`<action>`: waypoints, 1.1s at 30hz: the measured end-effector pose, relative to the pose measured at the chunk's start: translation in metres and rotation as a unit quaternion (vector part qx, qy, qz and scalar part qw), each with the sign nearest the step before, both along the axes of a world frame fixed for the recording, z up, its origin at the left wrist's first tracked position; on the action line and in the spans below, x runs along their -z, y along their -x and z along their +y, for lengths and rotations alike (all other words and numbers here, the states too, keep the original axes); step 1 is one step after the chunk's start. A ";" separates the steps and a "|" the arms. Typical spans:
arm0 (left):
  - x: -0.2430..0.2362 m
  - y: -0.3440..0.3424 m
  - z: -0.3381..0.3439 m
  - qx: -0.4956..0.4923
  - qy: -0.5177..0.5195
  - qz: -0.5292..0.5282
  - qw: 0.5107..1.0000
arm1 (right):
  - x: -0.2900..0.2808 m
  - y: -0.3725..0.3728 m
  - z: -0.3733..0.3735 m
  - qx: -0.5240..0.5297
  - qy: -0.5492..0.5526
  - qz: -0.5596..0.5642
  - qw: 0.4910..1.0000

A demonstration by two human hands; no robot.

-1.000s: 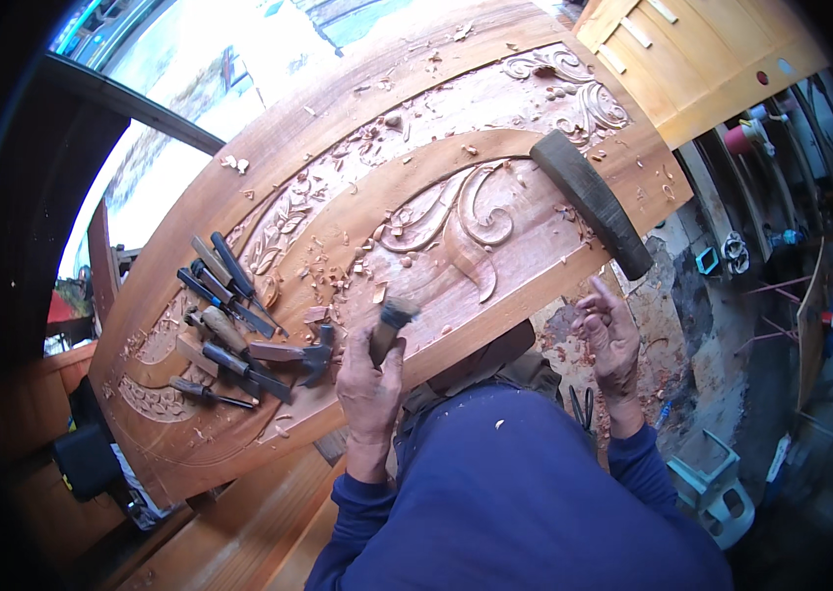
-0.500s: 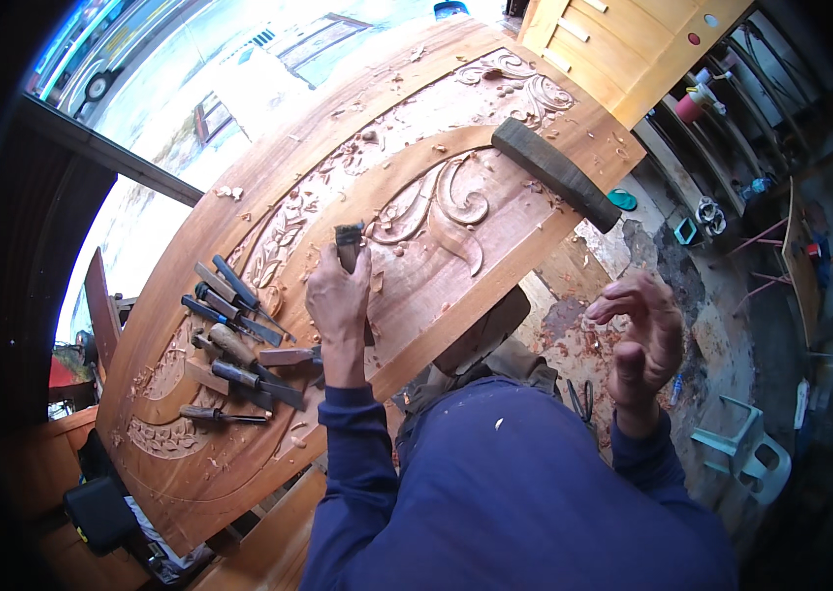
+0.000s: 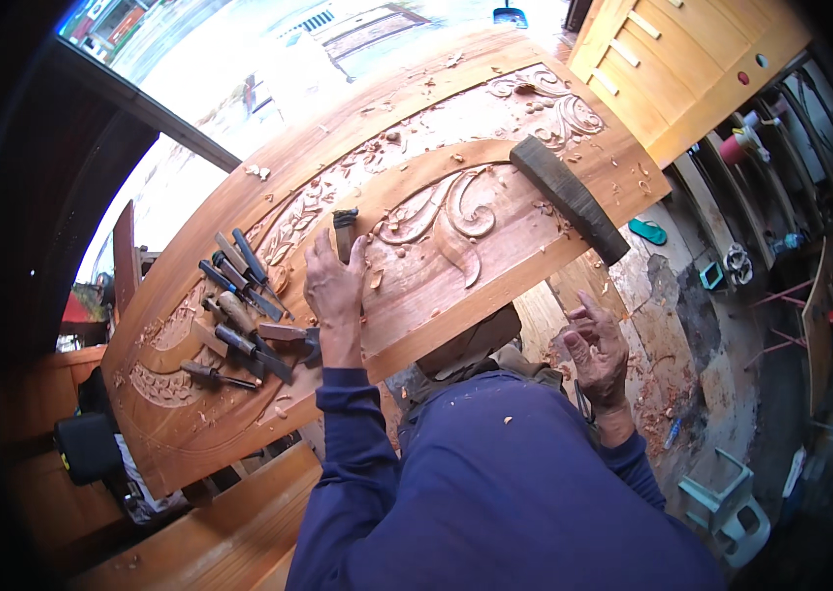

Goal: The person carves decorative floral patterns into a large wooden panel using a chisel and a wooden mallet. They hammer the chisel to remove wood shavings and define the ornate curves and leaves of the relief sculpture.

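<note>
The left hand [image 3: 335, 284] reached forward on a straight blue-sleeved arm, fingers [image 3: 323, 258] curled shut. The right hand [image 3: 596, 353] hung lower, palm up, its fingers loosely bent.

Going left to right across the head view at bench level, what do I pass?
Black bag → row of dark-handled carving chisels → left hand gripping a chisel handle → carved scroll relief → dark wooden mallet block → empty right hand → turquoise sandal

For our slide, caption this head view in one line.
Left hand grips a chisel on a carved wooden panel; right hand empty.
</note>
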State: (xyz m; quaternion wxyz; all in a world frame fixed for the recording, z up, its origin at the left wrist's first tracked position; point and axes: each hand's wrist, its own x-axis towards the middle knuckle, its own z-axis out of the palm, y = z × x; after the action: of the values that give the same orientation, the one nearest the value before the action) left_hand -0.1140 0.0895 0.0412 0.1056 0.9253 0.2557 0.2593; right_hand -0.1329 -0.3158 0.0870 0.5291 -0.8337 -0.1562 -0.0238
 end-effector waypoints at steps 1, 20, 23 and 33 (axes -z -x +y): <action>-0.005 0.006 -0.011 -0.007 -0.001 0.002 1.000 | 0.001 -0.008 -0.005 -0.007 -0.001 0.002 1.000; 0.030 0.152 -0.177 -0.072 0.032 0.071 0.994 | 0.049 -0.218 -0.020 -0.099 0.269 -0.162 0.944; 0.031 0.152 -0.179 -0.093 0.064 0.076 0.991 | 0.056 -0.232 -0.010 -0.077 0.363 -0.197 0.907; 0.029 0.152 -0.172 -0.100 0.150 0.065 0.981 | 0.060 -0.297 -0.003 -0.055 0.296 -0.142 0.943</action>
State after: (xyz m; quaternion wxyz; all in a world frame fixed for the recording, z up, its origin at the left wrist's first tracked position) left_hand -0.2663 -0.0824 0.0126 0.1995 0.8836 0.3894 0.1666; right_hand 0.1643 -0.3185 0.0269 0.2311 -0.9307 -0.2758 -0.0657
